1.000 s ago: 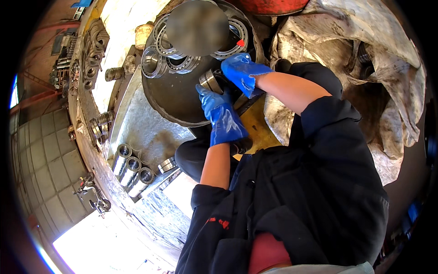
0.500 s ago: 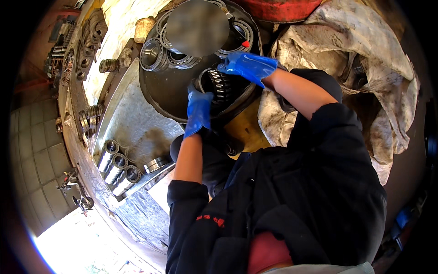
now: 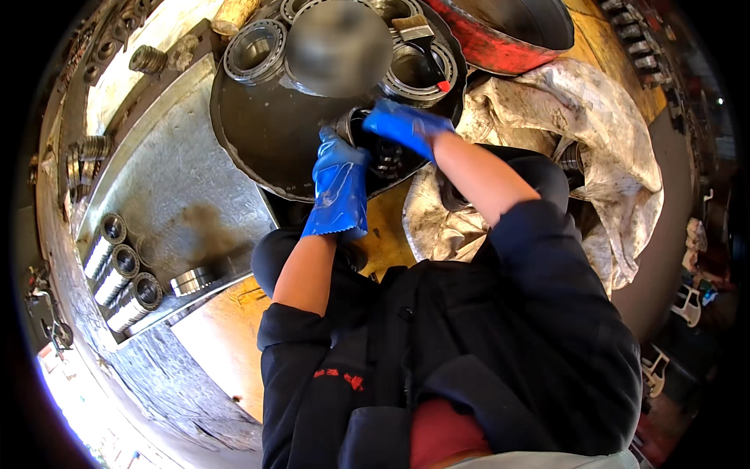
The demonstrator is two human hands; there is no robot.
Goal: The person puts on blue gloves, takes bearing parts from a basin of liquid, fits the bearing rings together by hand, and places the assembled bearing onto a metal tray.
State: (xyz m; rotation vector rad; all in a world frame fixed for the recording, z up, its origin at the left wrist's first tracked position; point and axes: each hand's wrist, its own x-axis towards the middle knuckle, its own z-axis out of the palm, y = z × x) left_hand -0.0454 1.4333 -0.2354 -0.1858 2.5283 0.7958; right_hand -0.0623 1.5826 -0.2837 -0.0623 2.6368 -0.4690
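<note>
The landmark here is the round black pan (image 3: 258, 133), a shallow dark basin resting on the tabletop (image 3: 168, 195). At the pan's near rim both blue-gloved hands close on 1 dark roller bearing (image 3: 384, 156). The left hand (image 3: 340, 184) reaches up from the lower side with its fingers curled against the bearing's left flank; the right hand (image 3: 406, 125) comes across from the right and lies over the top, fingers wrapped down on it. Both sets of fingers look clamped on the part, though the fingertips themselves are hidden behind the gloves and the metal.

Judging by the layout, the work is midway: 2 large bearing rings (image 3: 254, 47) (image 3: 418, 74) and a brush (image 3: 422, 43) lie toward the pan's far side, and the piece in hand is not yet set down anywhere. To the left of the pan, 3 steel cylinders (image 3: 117, 270) and another small bearing (image 3: 191, 280) lie on the metal sheet. Right of the pan a crumpled greasy cloth (image 3: 578, 133) is spread. Both forearms are bare below pushed-up dark sleeves, elbows bent, wrists angled inward toward each other over the pan's near rim
</note>
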